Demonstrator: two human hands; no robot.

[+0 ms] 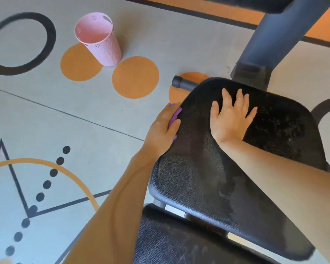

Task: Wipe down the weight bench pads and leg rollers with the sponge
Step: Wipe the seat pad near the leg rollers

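A black padded seat [208,178] of the weight bench fills the right half of the head view, with a second black pad [170,242] below it. My left hand [164,128] presses a purple sponge [174,116] against the seat pad's left edge, its fingers curled over the sponge, which is mostly hidden under the hand. My right hand [231,117] lies flat on top of the seat pad with fingers spread. A black leg roller end [178,81] sticks out beyond the pad's far corner.
A pink metal bucket [99,40] stands on the patterned grey floor mat [46,115] at upper left. The bench's blue-grey frame post [265,35] rises at upper right, with a black foot [250,73] at its base.
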